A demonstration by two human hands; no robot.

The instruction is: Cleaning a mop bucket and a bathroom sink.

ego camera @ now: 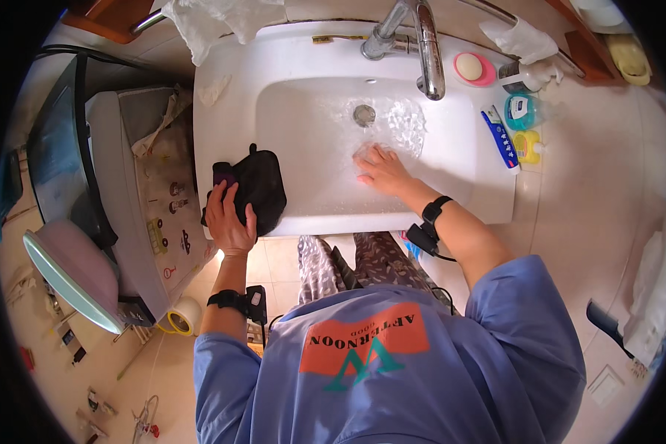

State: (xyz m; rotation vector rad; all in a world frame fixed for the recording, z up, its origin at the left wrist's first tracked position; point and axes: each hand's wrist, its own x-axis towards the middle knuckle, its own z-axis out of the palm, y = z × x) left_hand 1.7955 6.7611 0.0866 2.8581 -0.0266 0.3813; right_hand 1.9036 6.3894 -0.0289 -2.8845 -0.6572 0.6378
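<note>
Resting on a black fabric item (262, 186), perhaps a bag or pouch, my left hand (230, 222) has its fingers spread at the front left rim of the white sink (311, 222). Whether it grips the fabric cannot be told. Inside the basin my right hand (382, 169) lies palm down with fingers apart, in shallow rippling water (402, 125) just in front of the drain (364, 115). Nothing shows in that hand. A chrome faucet (432, 55) reaches over the basin's back right. Each forearm wears a black strap with a small device.
A toothbrush (338, 39) lies on the back ledge. Bar soap (469, 66) sits on a pink dish, with a toothpaste tube (499, 139) and pump bottles (519, 111) at the right. A washing machine (116, 166) and a basin (72, 277) stand left. A white cloth (222, 22) hangs behind.
</note>
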